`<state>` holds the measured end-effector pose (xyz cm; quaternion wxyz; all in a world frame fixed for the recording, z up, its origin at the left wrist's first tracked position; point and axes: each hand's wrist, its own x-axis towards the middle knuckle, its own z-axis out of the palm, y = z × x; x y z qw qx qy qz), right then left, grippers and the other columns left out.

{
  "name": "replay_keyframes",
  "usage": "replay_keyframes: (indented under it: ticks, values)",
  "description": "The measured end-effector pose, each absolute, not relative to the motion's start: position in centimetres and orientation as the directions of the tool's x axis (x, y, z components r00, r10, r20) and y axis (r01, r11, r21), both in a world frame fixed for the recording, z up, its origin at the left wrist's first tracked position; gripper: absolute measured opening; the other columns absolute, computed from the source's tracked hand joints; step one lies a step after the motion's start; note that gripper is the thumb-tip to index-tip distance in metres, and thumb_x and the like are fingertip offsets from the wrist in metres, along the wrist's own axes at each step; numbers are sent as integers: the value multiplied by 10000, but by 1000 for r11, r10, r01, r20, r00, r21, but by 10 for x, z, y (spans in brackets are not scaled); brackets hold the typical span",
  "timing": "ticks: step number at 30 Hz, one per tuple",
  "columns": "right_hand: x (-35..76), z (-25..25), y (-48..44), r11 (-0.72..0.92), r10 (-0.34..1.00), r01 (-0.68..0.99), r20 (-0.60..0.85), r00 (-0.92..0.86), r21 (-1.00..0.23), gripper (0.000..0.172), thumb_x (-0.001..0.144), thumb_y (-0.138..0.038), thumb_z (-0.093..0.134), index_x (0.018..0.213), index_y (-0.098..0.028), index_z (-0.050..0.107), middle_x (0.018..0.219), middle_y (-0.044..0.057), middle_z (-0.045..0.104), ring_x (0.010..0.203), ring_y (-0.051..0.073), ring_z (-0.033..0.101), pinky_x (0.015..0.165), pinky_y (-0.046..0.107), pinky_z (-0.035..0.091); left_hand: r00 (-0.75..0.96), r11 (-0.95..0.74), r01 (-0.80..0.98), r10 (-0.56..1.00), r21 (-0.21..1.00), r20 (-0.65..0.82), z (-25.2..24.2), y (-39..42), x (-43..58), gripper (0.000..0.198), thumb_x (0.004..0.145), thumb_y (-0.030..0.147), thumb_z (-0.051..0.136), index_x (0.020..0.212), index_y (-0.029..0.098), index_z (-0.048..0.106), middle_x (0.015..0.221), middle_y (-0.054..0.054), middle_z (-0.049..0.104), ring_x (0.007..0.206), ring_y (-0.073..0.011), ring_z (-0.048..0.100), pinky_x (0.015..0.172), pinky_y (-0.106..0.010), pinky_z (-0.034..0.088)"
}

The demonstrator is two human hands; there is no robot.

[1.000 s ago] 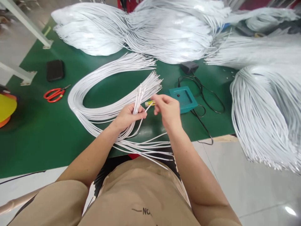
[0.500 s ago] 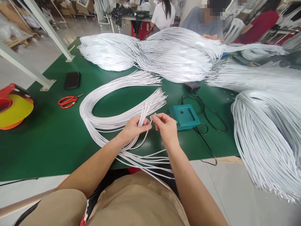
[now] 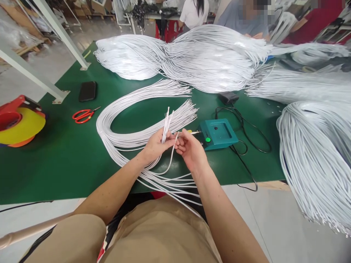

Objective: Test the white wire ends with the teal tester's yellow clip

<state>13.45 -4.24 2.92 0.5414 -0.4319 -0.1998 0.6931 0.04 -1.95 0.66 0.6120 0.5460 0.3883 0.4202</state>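
White wires [image 3: 166, 128] poke out of the left hand [image 3: 153, 148], whose fingers are wrapped around them, near the middle of the table's [image 3: 55, 168] front edge. Next to it, the right hand [image 3: 192, 151] has its fingers half curled by one loose wire end [image 3: 177, 137]; I cannot tell if they pinch it. Both arms reach in over the front edge, slanting toward each other. Green tabletop stretches wide from the left arm to the left edge. Just right of the right hand sits a teal box [image 3: 233, 137].
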Motion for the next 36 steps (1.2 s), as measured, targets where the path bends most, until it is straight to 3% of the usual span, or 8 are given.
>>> replay_keyframes:
  ticks: [6,13,20,25,27,30,33,36]
  values:
    - [138,34,-37,-289,951,-403,-310,-13,-868,394,686,-478,776,580,-170,554,472,-73,399,443,71,425,448,221,268,390,35,-99,921,994,7,9,-21,2,306,731,248,726,786,189,431,709,31,638,627,-119,641,643,-279,517]
    - [142,28,-43,-205,972,-447,-234,11,-871,300,672,-420,807,658,-153,672,600,-29,580,541,69,481,563,231,400,354,30,-115,935,993,13,5,-19,-1,284,748,235,724,781,176,448,748,27,627,610,-84,598,609,-237,489]
    - [145,23,-42,-76,982,-147,-99,158,-986,173,680,-325,759,756,-171,735,634,-14,660,603,125,562,635,279,459,453,-5,-144,889,990,70,-4,-18,-3,332,857,247,652,1170,202,550,830,23,562,697,-86,585,615,-220,453]
    - [149,13,-39,12,985,147,37,167,-989,137,774,-306,687,727,-178,677,704,6,645,664,151,574,673,295,460,474,157,-215,879,964,-37,-3,-19,-2,351,828,239,690,1171,190,630,789,20,551,659,-67,545,614,-209,435]
    - [151,10,-39,162,963,398,233,136,-903,149,846,-251,609,717,-182,639,739,22,621,710,161,564,705,300,447,484,317,-284,862,905,-150,-2,-17,-3,416,776,223,739,1179,203,633,785,19,559,686,-76,569,576,-188,416]
    - [156,8,-36,385,875,748,472,-108,-541,257,944,-187,455,751,-178,625,810,70,614,801,197,537,773,326,420,520,500,-336,805,798,-286,-3,-12,-3,472,710,194,786,1160,191,643,788,7,590,695,-76,588,532,-155,386]
    - [166,9,-27,464,829,862,443,-341,-203,301,978,-179,385,838,-179,651,858,92,634,832,226,515,779,349,384,486,512,-329,813,794,-322,-6,-6,-2,506,681,194,802,1159,169,637,775,-3,614,677,-79,597,476,-142,333]
    - [180,14,-14,416,854,904,386,-349,-103,205,958,-216,469,1033,-166,654,1004,109,671,948,259,537,808,360,365,383,411,-245,873,878,-301,-9,-2,2,535,692,220,792,1191,157,607,783,-16,645,690,-101,634,439,-143,294]
